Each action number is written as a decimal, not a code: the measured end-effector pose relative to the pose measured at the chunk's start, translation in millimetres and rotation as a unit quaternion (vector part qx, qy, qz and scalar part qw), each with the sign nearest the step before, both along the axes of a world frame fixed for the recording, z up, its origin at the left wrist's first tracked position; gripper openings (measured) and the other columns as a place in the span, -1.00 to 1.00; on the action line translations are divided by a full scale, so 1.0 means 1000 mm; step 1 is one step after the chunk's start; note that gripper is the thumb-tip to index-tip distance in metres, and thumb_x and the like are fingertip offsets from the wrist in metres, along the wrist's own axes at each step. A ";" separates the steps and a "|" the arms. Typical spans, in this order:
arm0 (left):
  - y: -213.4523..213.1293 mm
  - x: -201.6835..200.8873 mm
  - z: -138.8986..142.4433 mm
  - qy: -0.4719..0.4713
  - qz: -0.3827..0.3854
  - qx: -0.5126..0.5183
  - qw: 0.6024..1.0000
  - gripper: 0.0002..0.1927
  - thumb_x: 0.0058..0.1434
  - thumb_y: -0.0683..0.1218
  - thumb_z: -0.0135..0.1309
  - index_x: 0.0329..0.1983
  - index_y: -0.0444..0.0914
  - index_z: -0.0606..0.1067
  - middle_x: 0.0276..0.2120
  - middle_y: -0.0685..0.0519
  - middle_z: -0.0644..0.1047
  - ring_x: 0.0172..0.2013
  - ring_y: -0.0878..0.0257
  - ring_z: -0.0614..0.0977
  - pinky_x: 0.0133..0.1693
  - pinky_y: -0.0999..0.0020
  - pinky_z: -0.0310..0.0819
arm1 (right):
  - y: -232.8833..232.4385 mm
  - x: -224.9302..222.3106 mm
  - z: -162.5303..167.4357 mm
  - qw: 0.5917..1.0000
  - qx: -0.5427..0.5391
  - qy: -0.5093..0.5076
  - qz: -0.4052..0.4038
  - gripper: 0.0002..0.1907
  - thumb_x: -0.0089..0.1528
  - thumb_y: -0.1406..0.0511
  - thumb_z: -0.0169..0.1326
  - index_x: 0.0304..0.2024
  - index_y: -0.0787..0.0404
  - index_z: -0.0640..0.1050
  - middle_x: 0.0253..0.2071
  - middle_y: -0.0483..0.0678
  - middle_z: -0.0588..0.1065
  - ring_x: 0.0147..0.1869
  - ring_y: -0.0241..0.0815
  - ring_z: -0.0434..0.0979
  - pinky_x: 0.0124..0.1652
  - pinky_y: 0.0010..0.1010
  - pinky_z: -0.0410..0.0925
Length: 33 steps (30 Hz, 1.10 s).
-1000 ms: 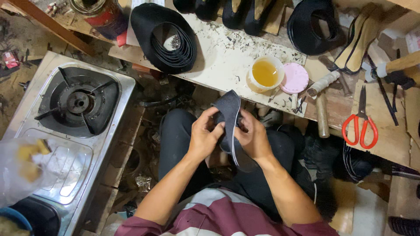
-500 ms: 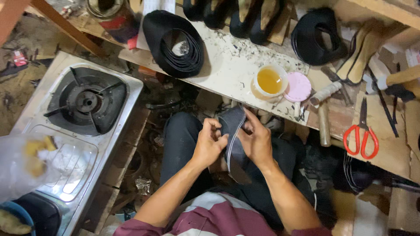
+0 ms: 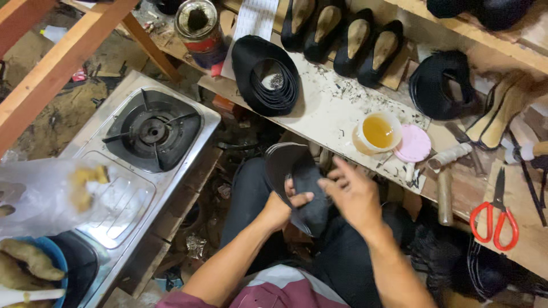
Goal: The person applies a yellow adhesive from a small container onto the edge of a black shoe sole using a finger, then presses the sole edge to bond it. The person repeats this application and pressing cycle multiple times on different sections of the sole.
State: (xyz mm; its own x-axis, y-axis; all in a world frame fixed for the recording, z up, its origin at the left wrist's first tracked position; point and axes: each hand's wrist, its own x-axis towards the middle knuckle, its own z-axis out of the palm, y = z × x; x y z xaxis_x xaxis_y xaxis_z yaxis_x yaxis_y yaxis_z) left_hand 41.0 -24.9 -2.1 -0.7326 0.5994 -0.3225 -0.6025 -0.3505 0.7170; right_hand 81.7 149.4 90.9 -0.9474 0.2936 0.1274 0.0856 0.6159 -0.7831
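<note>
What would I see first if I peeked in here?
Right in the middle, two hands: the left hand holds a black shoe piece over the lap, and the right hand hovers beside it with fingers spread. Just above, on the messy workbench, sits a cup of yellow glue, and bright red scissors lie far right.
</note>
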 end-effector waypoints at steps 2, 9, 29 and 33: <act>-0.007 -0.007 -0.006 0.011 0.012 -0.030 0.999 -0.69 0.18 -0.26 0.18 0.01 -0.31 0.52 -0.19 0.03 0.65 -0.22 0.27 0.66 -0.14 0.32 0.59 | 0.027 -0.007 0.008 0.984 0.149 0.097 -0.002 -0.49 0.12 0.23 0.36 0.08 0.29 0.59 -0.06 0.10 0.58 -0.08 -0.02 0.62 -0.10 -0.28 0.46; -0.016 -0.016 -0.009 0.089 0.006 -0.039 0.995 -0.78 0.25 -0.24 0.17 -0.03 -0.33 0.55 -0.23 0.09 0.62 -0.27 0.36 0.62 -0.20 0.41 0.54 | 0.099 -0.050 0.005 0.938 0.342 0.046 -0.025 -0.41 0.04 -0.01 0.40 -0.07 0.28 0.69 0.41 0.21 0.29 0.44 0.28 0.21 0.24 0.09 0.19; -0.004 -0.029 0.062 0.003 -0.054 0.033 0.998 -0.69 0.22 -0.08 0.05 -0.02 -0.34 0.52 -0.30 0.02 0.61 -0.37 0.23 0.63 -0.30 0.32 0.56 | 0.024 0.020 0.018 0.945 0.175 0.147 0.236 -0.56 0.06 0.33 0.29 0.01 0.22 0.62 0.39 0.25 0.23 0.47 0.28 0.25 0.38 0.01 0.17; 0.001 -0.026 0.072 0.029 -0.086 0.060 0.994 -0.69 0.26 -0.07 0.04 0.00 -0.31 0.51 -0.29 -0.01 0.60 -0.32 0.23 0.64 -0.24 0.33 0.58 | 0.021 0.017 0.019 0.925 0.240 0.191 0.223 -0.48 0.07 0.43 0.21 0.11 0.10 0.59 0.45 0.21 0.17 0.52 0.30 0.21 0.41 0.02 0.20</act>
State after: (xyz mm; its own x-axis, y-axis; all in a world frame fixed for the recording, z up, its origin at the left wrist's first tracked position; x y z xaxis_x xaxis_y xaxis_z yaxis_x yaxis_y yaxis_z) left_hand 15.2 -24.0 69.6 -0.6317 0.7487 -0.2012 -0.6197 -0.3316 0.7113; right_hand 98.4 170.3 110.1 -0.8199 -0.2930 0.4919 -0.4875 0.8078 -0.3314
